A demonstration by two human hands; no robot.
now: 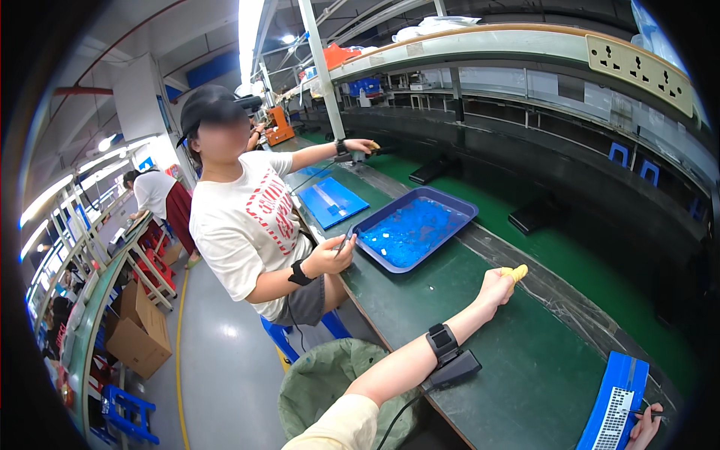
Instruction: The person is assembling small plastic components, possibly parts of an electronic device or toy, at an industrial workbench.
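In the head view, I am seeing the left hand [495,291] forming a closed fist above the green table [510,375], wrinkled yellow material [516,273] covering its fingertips; whether it is gripping something, I cannot tell. The right hand [643,432] is gripping a thin dark tool [649,413] near a gridded white sheet [616,420], which is lying on a flat blue board [620,367]. A round-cornered tray [463,206] is holding shiny blue pieces [405,236].

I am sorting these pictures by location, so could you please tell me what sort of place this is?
Probably a factory workshop: a long green workbench bears a shallow tray, a row of power sockets is fixed above, and a seated person holds a thin tool beside it.
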